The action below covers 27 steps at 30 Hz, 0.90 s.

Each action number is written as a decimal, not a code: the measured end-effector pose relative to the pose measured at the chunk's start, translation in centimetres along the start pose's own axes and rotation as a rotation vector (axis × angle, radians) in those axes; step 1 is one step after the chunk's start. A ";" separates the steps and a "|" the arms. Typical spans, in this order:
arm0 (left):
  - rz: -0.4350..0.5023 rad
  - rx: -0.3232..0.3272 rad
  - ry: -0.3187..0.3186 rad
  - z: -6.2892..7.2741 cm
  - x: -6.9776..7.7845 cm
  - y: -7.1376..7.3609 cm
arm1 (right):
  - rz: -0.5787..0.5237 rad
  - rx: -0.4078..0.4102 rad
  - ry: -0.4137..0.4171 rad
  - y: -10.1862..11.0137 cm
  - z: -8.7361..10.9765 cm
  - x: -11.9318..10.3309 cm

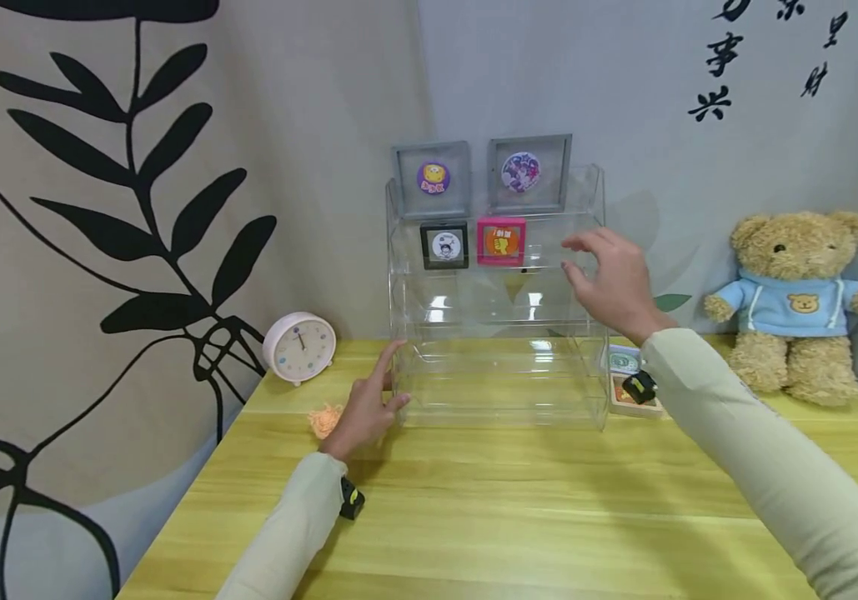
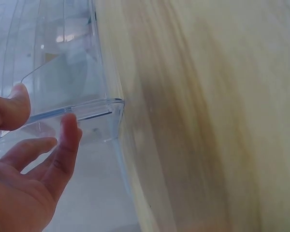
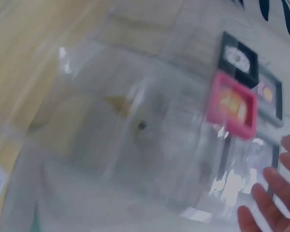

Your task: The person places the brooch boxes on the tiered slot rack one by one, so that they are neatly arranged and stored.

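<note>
The clear stand (image 1: 499, 417) is pinched by the left hand (image 1: 364, 412), presumably for steadying, while the right hand (image 1: 614, 279) is held empty with fingers parted, the pink frame (image 1: 501, 242) being shelved near its left, likely for display.

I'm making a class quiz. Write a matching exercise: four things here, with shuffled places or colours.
1. Left hand
2. Pink frame
3. Teddy bear
4. Clock

A. In a blue top
B. At the clear stand's left side
C. Rear left on the table
D. Directly beside the black frame

Pairs: 1-B; 2-D; 3-A; 4-C
</note>
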State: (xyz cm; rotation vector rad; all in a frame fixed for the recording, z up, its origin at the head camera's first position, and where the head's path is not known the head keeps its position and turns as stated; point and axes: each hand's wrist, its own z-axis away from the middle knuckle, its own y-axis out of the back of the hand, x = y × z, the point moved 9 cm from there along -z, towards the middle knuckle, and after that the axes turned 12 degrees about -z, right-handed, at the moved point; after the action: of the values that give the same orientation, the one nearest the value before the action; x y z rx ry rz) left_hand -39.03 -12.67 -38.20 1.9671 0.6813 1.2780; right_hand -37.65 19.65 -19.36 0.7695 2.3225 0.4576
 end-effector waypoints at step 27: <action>0.011 0.002 0.005 0.3 0.1 0.0 | 0.066 -0.609 -0.424 -1.2 14.9 17.5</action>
State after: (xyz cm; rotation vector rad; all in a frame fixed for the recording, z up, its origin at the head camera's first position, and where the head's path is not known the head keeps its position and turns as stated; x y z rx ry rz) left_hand -38.73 -12.67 -38.25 1.9724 0.6745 1.2899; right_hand -39.05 31.53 -39.06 0.5703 1.6374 0.8820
